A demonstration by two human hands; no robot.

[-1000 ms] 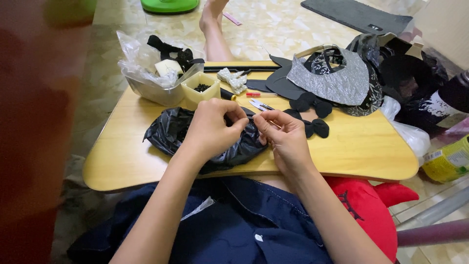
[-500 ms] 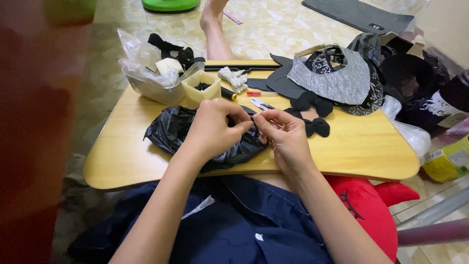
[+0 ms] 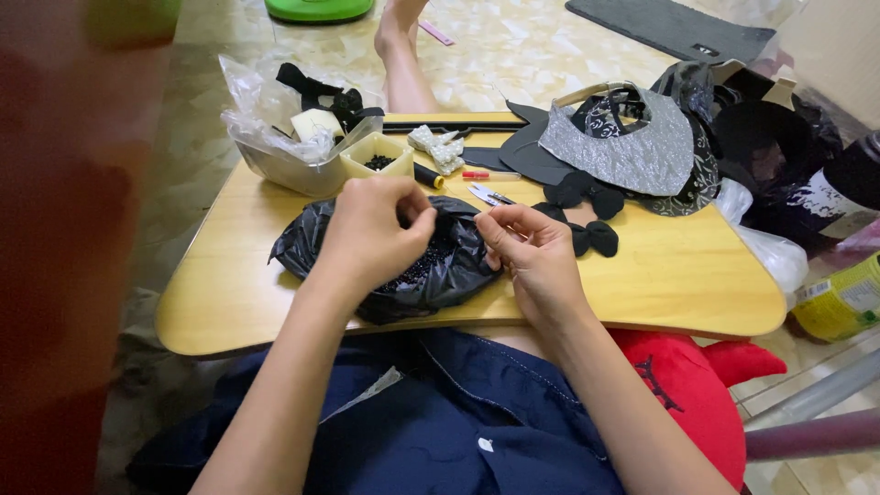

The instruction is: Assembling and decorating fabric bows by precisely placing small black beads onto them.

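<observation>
Black plastic bag (image 3: 394,266) sits at the near edge of the wooden lap table (image 3: 678,284), left of centre, opened up with small dark beads showing inside. Your left hand (image 3: 371,234) is over the bag's middle, fingers curled in, thumb and forefinger pinched together; whatever they pinch is too small to make out. Your right hand (image 3: 532,252) is just beside the bag's right rim, fingertips also pinched toward the left hand; can't tell what it holds.

Rest of the table:
- far left corner: clear plastic tray (image 3: 275,156) with black pieces, small yellow box (image 3: 376,158) of dark beads touching it
- far edge, centre: white fabric bow (image 3: 438,147), black thread spool (image 3: 427,175), red-handled tool (image 3: 478,174), small snips (image 3: 489,193)
- right of your right hand: black bow cut-outs (image 3: 587,215)
- far right corner: silver patterned fabric piece (image 3: 632,147) on a stack of dark ones

Red cushion (image 3: 687,394) lies below the near right edge.
</observation>
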